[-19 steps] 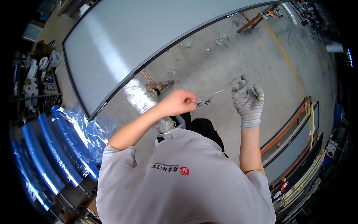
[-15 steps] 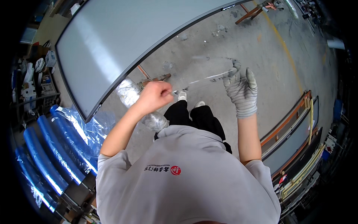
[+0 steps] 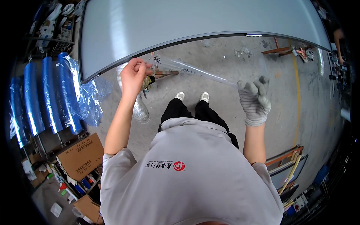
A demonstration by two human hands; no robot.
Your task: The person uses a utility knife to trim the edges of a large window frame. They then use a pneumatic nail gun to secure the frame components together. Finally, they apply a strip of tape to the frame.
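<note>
A strip of clear plastic film (image 3: pixel 198 71) with dark markings stretches between my hands above the floor. My bare left hand (image 3: pixel 134 77) is closed in a pinch at its left end, beside the near edge of a large grey panel (image 3: pixel 210 18) with a dark frame. On the right, my gloved right hand (image 3: pixel 255 99) has its fingers curled round the other end, which sits lower and nearer to me. The glove is grey-white and ribbed. Part of the film's left end is hard to make out against the floor.
Blue film-wrapped rolls (image 3: pixel 48 93) stand in a row at the left, with loose clear plastic (image 3: pixel 92 101) beside them. A plastic-wrapped bundle (image 3: pixel 140 110) lies below the panel's left part. Cardboard (image 3: pixel 80 155) is at lower left; framed panels (image 3: pixel 290 172) lean at lower right.
My view has turned, so the panel now lies more level across the top. My left hand has moved up and left to the panel's edge; my right hand is lower, its fingers more curled.
</note>
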